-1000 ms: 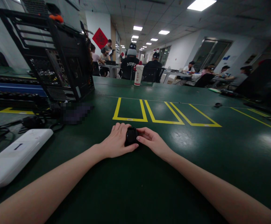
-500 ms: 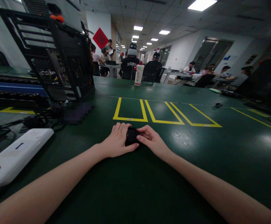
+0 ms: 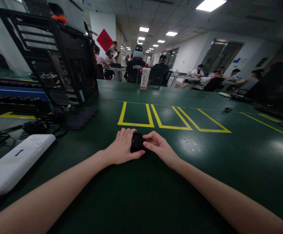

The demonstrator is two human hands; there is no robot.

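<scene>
Near the middle of the green table (image 3: 205,182), just this side of the yellow floor-tape rectangles (image 3: 136,114), both hands meet around a small black object (image 3: 137,141). Most of that object is hidden: the left hand (image 3: 122,148) cups its left side with fingers curled over the top and thumb along the near edge, and the right hand (image 3: 159,148) pinches its right side between thumb and forefinger. What shows is a dark, rounded, slightly glossy body resting on the table surface; its exact kind cannot be made out. On the near left a white device (image 3: 14,162) lies partly cut off by the picture edge, with tangled black cables (image 3: 34,128) beyond it and a pixelated patch hiding something beside them. An open black computer case (image 3: 58,61) stands on the far left. A white bottle (image 3: 144,77) stands at the far edge of the table, and seated people (image 3: 136,66) work at tables beyond, too small to detail.
</scene>
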